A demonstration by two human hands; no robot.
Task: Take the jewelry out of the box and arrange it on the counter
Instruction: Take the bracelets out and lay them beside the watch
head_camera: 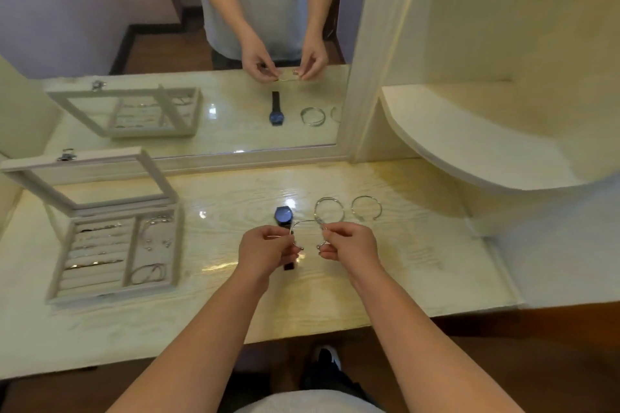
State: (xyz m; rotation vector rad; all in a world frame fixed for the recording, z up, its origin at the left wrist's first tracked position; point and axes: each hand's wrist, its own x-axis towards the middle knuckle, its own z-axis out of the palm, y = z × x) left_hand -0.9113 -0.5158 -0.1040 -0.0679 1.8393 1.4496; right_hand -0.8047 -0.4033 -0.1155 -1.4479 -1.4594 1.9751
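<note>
A thin silver open bangle hangs above the counter between my two hands. My left hand pinches one end and my right hand pinches the other. Below them lies a dark blue watch, its strap partly hidden by my left hand. Two more silver bangles rest on the counter behind: one close to my right hand, another open one further right. The pale jewelry box stands open at the left, with rings, earrings and a bangle still inside.
A large mirror runs along the back of the counter and repeats the scene. A curved white shelf juts out at the right. The counter's front edge is near my body, with dark floor below.
</note>
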